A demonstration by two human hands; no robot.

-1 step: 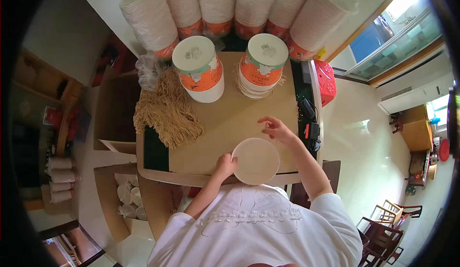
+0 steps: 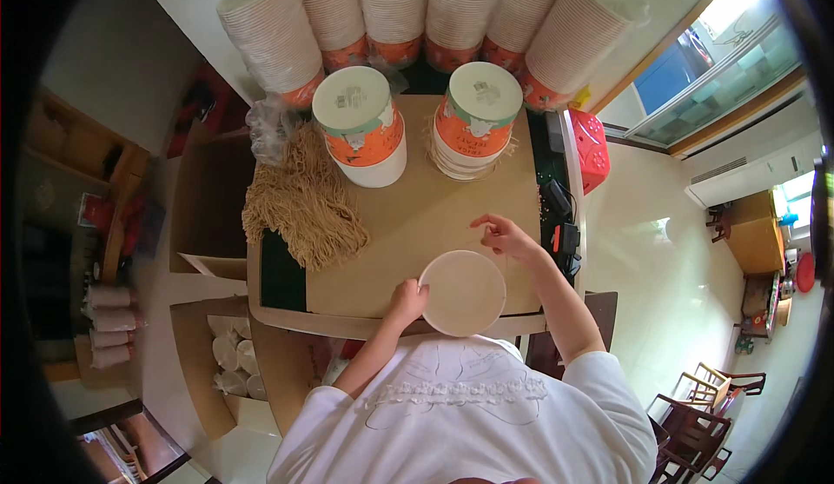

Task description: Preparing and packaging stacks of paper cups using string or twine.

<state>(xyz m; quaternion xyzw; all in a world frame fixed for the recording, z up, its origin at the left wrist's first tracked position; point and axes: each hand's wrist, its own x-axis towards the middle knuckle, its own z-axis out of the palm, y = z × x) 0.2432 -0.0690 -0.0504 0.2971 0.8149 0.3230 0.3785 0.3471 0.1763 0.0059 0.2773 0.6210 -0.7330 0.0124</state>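
Near the table's front edge my left hand [image 2: 408, 301] is closed on the left rim of a round white paper bucket [image 2: 464, 293], its wide opening facing up. My right hand [image 2: 506, 237] hovers just beyond the bucket's far right rim, index finger stretched to the left and the others partly bent. I see nothing between those fingers. A heap of tan cords [image 2: 304, 202] lies on the left of the table. Farther back stand an upside-down orange-and-white bucket [image 2: 369, 141] and a short stack of similar buckets [image 2: 476, 128], with cord ends poking out around its base.
Tall plastic-wrapped bucket stacks [image 2: 391, 2] line the table's back. A brown cardboard sheet [image 2: 408, 223] covers much of the tabletop. Black cables and an orange-black device [image 2: 566, 238] sit along the right edge. Beside the table are a red stool [image 2: 591, 149] and an open carton [image 2: 195, 336] on the floor.
My right hand has shifted very slightly to the right. My left hand and the bucket look almost still.
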